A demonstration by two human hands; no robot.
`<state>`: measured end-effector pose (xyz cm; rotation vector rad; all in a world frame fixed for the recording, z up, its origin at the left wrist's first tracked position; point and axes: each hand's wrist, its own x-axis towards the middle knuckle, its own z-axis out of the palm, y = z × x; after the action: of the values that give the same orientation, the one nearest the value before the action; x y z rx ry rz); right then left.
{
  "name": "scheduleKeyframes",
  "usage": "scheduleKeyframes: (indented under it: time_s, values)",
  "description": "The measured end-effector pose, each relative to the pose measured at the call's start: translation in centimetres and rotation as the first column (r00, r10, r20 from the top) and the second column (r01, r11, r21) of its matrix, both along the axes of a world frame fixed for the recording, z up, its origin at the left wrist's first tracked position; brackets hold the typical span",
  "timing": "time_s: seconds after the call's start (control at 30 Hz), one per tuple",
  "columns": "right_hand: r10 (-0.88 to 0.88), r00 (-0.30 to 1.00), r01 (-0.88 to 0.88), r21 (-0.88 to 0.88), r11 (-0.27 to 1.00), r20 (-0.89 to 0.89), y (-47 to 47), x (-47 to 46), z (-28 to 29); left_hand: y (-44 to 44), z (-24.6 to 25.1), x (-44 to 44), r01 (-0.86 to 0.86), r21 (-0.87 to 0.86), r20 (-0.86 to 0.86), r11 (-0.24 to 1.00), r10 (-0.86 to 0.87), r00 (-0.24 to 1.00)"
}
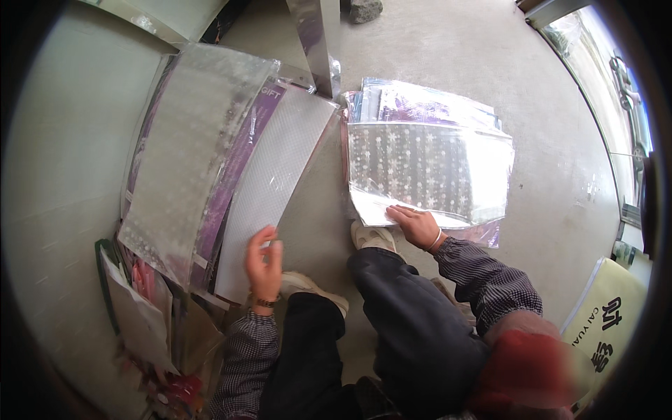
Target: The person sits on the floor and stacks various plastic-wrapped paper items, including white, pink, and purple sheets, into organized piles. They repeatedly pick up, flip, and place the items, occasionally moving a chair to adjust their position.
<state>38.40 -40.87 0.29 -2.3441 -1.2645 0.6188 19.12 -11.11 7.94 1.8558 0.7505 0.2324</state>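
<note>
A stack of clear plastic-wrapped sheets lies on the floor, topped by a snowflake-patterned pack (409,163). The fingers of my right hand (417,226) rest on the white near edge of that pack. Purple and blue packs (420,105) show beyond it. My left hand (264,268) is raised with its fingers bent apart and nothing visible in it, over the near end of a white fine-patterned sheet (278,173). To the left of that sheet lie a purple printed pack (239,163) and a frosted clear pack with pale dots (184,157), overlapping in a pile.
Upright paper bags and folded sheets (139,315) stand at the lower left beside the pale wall. A metal post (315,47) rises between the piles at the far side, near a stone (366,10). A yellow bag with writing (604,315) is at the lower right.
</note>
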Motion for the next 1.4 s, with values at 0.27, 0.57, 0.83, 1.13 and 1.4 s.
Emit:
scheduleKeyframes:
  time_s: [0.27, 0.57, 0.83, 1.13, 1.4]
  values:
    - [0.324, 0.873, -0.195, 0.349, 0.917, -0.365, 2.7, -1.6, 6.8, -4.9, -1.3, 4.0, -0.089, -0.886, -0.104, 0.455, -0.01, 0.994]
    - [-0.469, 0.883, 0.459, 0.211, 0.863, -0.003, -5.6, 1.8, 1.8, -5.7, -0.5, 3.1, 0.374, -0.026, -0.09, 0.927, -0.375, 0.923]
    - [-0.944, 0.327, 0.872, -0.377, 0.313, -0.028, -27.0, 2.2, -9.7, -4.8, 5.0, 4.4, 0.545, 0.117, -0.049, 0.83, -0.544, 0.838]
    - [-0.783, 0.193, 0.879, -0.251, 0.406, -0.592, -22.3, 1.0, -5.1, 0.0, 6.1, 0.1, 0.459, 0.233, 0.165, 0.858, -0.5, 0.851]
    - [-0.331, 0.614, 0.734, 0.364, 0.574, -0.717, -0.7, 3.1, 8.6, 6.9, 7.0, -13.8, -0.512, 0.033, 0.302, 0.858, 0.48, 0.824]
